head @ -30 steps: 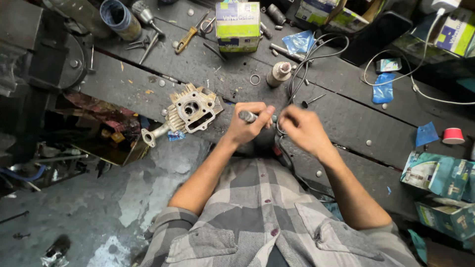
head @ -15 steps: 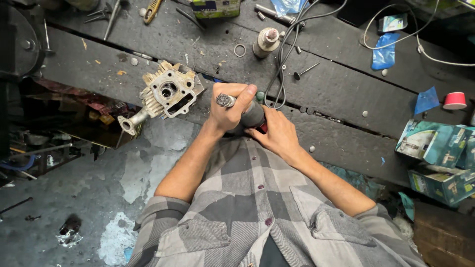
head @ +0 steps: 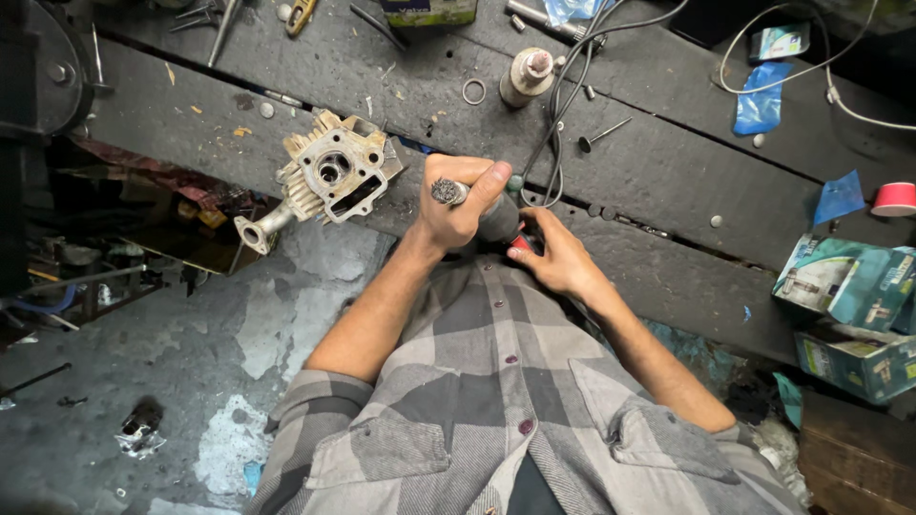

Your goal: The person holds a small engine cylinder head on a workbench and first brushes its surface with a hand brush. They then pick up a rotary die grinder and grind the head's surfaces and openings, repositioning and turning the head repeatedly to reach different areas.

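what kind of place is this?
Most likely a small engine or motorcycle repair workshop. A finned metal cylinder head sits at the edge of a grimy dark wooden workbench, loose tools and screws lie about, and the left hand and right hand grip a corded rotary tool.

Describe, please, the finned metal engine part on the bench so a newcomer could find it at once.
Start at the dark wooden workbench and go to its near edge, just beside the person's left hand. There lies the engine part, pale cast metal with cooling fins, a round bore and a stub pipe overhanging the edge. Nothing else nearby is as large or finned.
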